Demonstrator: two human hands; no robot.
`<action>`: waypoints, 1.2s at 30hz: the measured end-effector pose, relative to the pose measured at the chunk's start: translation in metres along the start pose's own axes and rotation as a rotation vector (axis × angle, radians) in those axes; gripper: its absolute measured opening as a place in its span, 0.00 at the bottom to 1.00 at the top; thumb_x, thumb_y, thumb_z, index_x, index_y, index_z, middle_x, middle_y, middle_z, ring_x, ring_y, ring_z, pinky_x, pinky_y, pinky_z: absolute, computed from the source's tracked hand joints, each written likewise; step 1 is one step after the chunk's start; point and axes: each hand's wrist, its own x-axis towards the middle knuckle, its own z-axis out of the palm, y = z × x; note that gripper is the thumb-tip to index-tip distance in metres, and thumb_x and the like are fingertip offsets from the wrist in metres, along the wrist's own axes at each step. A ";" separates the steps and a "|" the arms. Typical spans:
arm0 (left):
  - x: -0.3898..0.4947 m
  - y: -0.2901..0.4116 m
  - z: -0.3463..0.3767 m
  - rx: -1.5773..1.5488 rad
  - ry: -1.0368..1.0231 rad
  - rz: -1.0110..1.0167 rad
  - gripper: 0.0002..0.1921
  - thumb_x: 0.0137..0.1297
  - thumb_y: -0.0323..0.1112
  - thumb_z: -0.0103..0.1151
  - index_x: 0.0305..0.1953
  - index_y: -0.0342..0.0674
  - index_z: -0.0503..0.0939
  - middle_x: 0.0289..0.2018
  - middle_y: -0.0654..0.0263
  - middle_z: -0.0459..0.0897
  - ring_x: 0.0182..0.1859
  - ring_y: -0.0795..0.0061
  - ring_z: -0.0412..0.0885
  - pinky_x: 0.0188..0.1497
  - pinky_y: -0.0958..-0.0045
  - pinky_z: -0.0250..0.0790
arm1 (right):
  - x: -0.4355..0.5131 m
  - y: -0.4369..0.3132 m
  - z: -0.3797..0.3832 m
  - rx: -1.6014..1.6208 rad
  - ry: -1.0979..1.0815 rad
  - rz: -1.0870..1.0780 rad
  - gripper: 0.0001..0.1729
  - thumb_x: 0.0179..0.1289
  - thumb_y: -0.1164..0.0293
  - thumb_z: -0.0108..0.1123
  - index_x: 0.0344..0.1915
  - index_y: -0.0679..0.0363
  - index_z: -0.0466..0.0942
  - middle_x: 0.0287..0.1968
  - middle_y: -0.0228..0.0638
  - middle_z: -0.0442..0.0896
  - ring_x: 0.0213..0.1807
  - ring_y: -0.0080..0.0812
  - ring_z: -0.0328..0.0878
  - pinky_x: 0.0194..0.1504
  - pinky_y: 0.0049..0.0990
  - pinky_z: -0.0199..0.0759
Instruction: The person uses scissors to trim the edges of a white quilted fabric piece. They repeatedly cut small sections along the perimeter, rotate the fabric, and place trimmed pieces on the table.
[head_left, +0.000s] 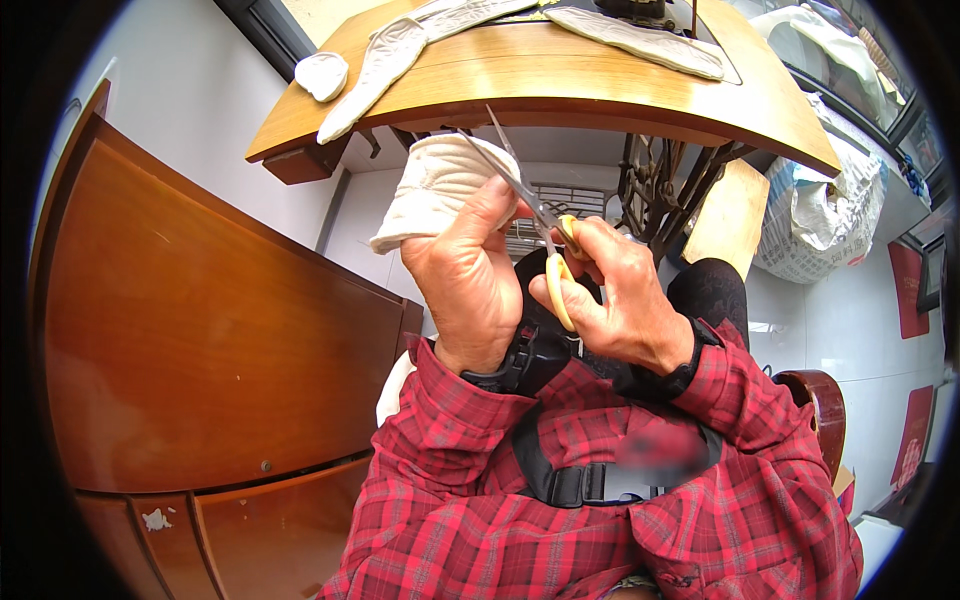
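Observation:
My left hand (476, 277) holds a rolled or tube-shaped piece of quilted cream cloth (442, 191), its thumb pressed on the near right side. In my right hand (615, 292) is a pair of scissors (536, 202) with yellow handles, thumb and fingers at the loops. The blades stand apart and point up and left; one lies across the cloth's right edge in this view, and whether it touches cannot be told. On the wooden sewing table (600, 82) beyond lie a long quilted cloth strip (382, 60), another strip (637, 43) and a small cream cloth bundle (322, 76).
The base of a sewing machine (637, 9) stands at the table's far side. Below are the iron treadle frame (652, 180) and a wooden board (727, 214). A white woven sack (825, 210) is at the right, a large wooden cabinet (210, 315) at the left.

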 end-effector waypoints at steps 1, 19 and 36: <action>0.000 0.000 0.001 0.016 0.005 0.000 0.10 0.62 0.16 0.59 0.44 0.33 0.76 0.33 0.65 0.80 0.33 0.74 0.79 0.38 0.72 0.75 | 0.000 0.000 -0.001 -0.007 0.013 0.001 0.25 0.55 0.63 0.67 0.46 0.71 0.75 0.27 0.43 0.74 0.24 0.42 0.73 0.26 0.37 0.67; -0.001 -0.002 0.004 -0.013 0.065 0.008 0.11 0.65 0.19 0.58 0.47 0.36 0.76 0.39 0.66 0.81 0.40 0.76 0.79 0.41 0.71 0.75 | -0.001 -0.003 0.000 -0.115 0.016 -0.019 0.24 0.55 0.62 0.67 0.44 0.69 0.74 0.29 0.45 0.75 0.27 0.44 0.74 0.29 0.39 0.68; 0.001 0.004 0.004 -0.040 0.035 -0.039 0.10 0.62 0.19 0.61 0.44 0.36 0.77 0.35 0.67 0.82 0.34 0.76 0.80 0.36 0.72 0.75 | -0.004 -0.006 -0.001 -0.159 0.059 -0.184 0.12 0.54 0.72 0.66 0.35 0.69 0.76 0.26 0.44 0.77 0.24 0.41 0.77 0.28 0.32 0.70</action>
